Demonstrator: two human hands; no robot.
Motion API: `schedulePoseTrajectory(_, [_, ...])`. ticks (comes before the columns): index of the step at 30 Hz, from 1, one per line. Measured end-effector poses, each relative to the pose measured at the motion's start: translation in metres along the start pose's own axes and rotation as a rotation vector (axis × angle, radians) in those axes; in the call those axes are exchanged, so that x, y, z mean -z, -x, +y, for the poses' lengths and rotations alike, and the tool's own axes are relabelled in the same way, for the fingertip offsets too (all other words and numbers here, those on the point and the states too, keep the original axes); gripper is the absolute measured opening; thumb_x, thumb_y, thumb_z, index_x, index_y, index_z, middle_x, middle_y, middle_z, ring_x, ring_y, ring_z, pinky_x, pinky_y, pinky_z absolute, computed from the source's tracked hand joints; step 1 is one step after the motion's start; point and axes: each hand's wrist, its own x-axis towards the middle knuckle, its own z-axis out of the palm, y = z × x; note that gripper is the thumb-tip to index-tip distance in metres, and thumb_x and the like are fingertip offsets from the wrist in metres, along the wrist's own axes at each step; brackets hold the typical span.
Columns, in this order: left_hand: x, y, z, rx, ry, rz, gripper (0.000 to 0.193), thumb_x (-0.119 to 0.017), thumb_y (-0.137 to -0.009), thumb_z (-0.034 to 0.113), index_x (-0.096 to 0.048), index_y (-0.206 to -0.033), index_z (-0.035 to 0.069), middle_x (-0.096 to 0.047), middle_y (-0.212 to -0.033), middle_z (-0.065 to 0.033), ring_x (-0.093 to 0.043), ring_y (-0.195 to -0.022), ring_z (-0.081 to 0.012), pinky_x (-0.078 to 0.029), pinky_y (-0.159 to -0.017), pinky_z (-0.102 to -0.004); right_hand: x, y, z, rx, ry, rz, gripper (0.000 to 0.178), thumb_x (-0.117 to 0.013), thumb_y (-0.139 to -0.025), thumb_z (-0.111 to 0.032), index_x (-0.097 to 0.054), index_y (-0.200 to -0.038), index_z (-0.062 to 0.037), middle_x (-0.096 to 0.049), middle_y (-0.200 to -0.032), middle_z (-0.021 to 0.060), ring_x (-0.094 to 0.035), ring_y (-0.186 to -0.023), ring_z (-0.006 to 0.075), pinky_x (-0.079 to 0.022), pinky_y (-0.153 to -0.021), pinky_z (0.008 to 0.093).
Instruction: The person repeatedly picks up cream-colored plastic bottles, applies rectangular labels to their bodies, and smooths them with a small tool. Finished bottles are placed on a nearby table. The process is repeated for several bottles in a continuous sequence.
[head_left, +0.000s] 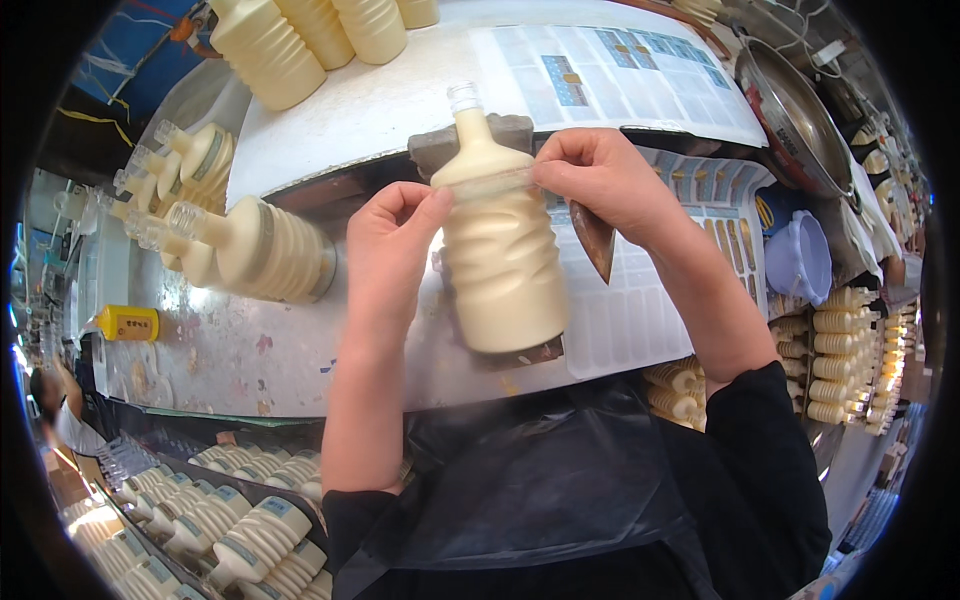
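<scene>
Currently I am holding the cream bottle (500, 250) at centre, lying neck toward 12 o'clock. Left hand (388, 250) and right hand (600, 180) are both pinching a clear label strip (490, 184) around its shoulder. Risk: uneven pull, strip creasing or sticking crooked.

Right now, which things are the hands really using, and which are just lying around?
In use:
- cream bottle, lying on the table
- clear strip across its shoulder
- left hand and right hand, pressing the strip's ends

Lying about:
- yellow box
- lilac bowl
- metal pan
- bottles lying to the left
</scene>
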Motion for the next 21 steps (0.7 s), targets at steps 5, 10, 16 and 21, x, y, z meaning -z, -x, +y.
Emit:
schedulePoseTrajectory(5, [-0.007, -0.006, -0.012, 0.054, 0.135, 0.149, 0.020, -0.071, -0.097, 0.018, -0.066, -0.108, 0.002, -0.063, -0.090, 0.0026, -0.053, -0.081, -0.0042, -0.044, -0.074, -0.0209, 0.004, -0.012, 0.014, -0.010, 0.024, 0.052, 0.018, -0.067, -0.085, -0.020, -0.069, -0.082, -0.0018, -0.061, -0.067, -0.0013, -0.054, -0.061, 0.0056, -0.044, -0.056, 0.0246])
schedulePoseTrajectory(10, [-0.024, -0.007, -0.022, -0.044, 0.128, 0.183, 0.027, -0.072, -0.096, 0.016, -0.064, -0.117, 0.002, -0.059, -0.096, 0.0010, -0.053, -0.086, -0.0062, -0.048, -0.079, -0.0226, 0.002, -0.015, 0.018, -0.007, -0.032, 0.057, 0.018, -0.068, -0.085, -0.020, -0.069, -0.082, -0.0019, -0.060, -0.068, -0.0021, -0.053, -0.061, 0.0047, -0.044, -0.056, 0.0239])
schedulePoseTrajectory(16, [-0.028, -0.009, -0.025, -0.037, 0.103, 0.199, 0.030, -0.072, -0.096, 0.018, -0.062, -0.119, 0.001, -0.060, -0.100, -0.0009, -0.055, -0.090, -0.0078, -0.048, -0.083, -0.0237, -0.003, -0.016, 0.022, 0.011, -0.073, 0.072, 0.012, -0.068, -0.090, -0.014, -0.069, -0.084, -0.0035, -0.056, -0.063, -0.0058, -0.045, -0.054, 0.0010, -0.035, -0.051, 0.0197])
schedulePoseTrajectory(21, [-0.029, -0.007, -0.026, -0.044, 0.158, 0.205, 0.030, -0.070, -0.098, 0.018, -0.061, -0.120, 0.000, -0.061, -0.103, -0.0028, -0.056, -0.094, -0.0087, -0.049, -0.085, -0.0250, -0.003, -0.017, 0.022, 0.022, -0.049, 0.072, 0.011, -0.067, -0.090, -0.013, -0.069, -0.085, -0.0031, -0.060, -0.067, -0.0048, -0.048, -0.057, 0.0009, -0.038, -0.051, 0.0203])
